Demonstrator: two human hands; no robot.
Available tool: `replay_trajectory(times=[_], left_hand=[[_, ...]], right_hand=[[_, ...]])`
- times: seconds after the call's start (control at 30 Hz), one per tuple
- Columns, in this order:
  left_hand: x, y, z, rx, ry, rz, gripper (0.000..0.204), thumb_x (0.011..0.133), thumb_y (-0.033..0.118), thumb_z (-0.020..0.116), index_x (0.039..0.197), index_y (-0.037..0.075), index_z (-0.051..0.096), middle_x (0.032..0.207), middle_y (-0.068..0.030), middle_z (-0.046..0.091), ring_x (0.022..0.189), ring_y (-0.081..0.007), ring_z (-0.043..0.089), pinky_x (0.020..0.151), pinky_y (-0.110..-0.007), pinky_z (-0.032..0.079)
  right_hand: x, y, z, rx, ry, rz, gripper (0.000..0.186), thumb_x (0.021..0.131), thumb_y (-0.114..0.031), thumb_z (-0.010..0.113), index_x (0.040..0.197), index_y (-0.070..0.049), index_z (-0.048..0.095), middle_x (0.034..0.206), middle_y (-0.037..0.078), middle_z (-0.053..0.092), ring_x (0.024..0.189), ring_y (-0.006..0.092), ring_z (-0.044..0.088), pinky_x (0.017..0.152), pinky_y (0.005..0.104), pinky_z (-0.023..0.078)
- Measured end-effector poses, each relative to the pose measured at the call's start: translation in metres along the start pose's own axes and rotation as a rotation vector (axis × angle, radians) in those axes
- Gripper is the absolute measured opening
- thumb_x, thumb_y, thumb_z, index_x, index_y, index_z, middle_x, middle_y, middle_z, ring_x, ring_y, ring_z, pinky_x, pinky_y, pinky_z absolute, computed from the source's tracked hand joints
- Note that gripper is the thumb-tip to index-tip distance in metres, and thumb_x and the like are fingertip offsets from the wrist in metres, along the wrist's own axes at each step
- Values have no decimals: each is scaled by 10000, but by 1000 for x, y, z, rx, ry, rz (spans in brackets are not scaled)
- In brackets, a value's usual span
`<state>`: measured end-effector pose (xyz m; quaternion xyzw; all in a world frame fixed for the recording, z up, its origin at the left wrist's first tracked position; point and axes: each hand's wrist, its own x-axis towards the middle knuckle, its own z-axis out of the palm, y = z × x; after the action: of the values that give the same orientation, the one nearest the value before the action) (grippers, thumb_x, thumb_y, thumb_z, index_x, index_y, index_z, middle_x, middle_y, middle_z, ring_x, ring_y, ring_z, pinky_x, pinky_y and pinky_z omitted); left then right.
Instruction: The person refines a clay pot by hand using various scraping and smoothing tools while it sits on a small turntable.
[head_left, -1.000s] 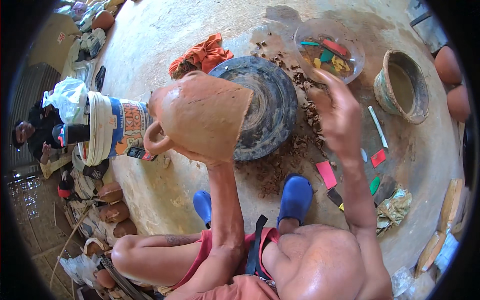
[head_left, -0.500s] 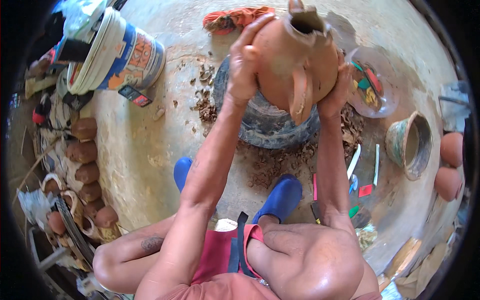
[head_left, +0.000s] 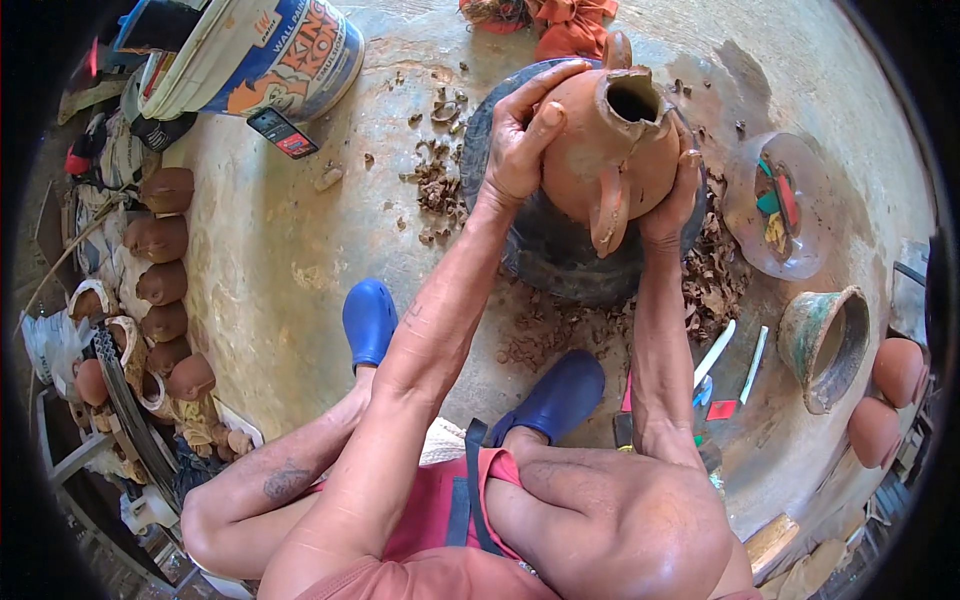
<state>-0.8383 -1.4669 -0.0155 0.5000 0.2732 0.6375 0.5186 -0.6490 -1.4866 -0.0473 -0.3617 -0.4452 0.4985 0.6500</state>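
Note:
A reddish-brown clay jug (head_left: 588, 145) has a narrow open neck with an uneven rim, one loop handle toward me and another at the back. My left hand (head_left: 525, 140) grips its left side, fingers curled over the body and thumb pressed against it. My right hand (head_left: 673, 195) is wrapped round the lower right side, partly hidden by the jug. Beneath it lies a dark round turning wheel (head_left: 545, 270); I cannot tell whether the jug's base touches it.
An orange cloth (head_left: 575, 30) lies behind the wheel, clay shavings (head_left: 440, 185) around it. A bucket (head_left: 270, 55) and phone (head_left: 283, 131) are back left, several pots (head_left: 160, 238) far left. Right: a clear dish (head_left: 770, 250) of coloured pieces, small tools (head_left: 714, 355), a glazed pot (head_left: 800, 340).
A second ago the jug was tipped in my left hand with my right hand apart. Now both hands hold it upright over the wheel, slightly lower than half a second ago.

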Motion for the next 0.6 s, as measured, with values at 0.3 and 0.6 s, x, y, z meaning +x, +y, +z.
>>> replay_trajectory(times=[0.3,0.6], left_hand=[[-3,-10,-1,-17,13,-1,792,953,587,733,1426,-44,651,1349,-183,719,1236,-250,678,1112,-394,513],[-4,-11,1,-8,-20,22,804,966,582,712,1423,-76,637,1373,-191,706,1252,-267,680,1114,-404,519]], right_hand=[[-1,-3,-3,-102,-8,-21,802,1095,-606,388,1523,60,516,1504,201,601,1390,296,579,1201,445,426],[-2,-2,-4,-92,-8,-58,834,1092,-626,389,1513,81,523,1484,214,618,1387,292,580,1203,442,423]])
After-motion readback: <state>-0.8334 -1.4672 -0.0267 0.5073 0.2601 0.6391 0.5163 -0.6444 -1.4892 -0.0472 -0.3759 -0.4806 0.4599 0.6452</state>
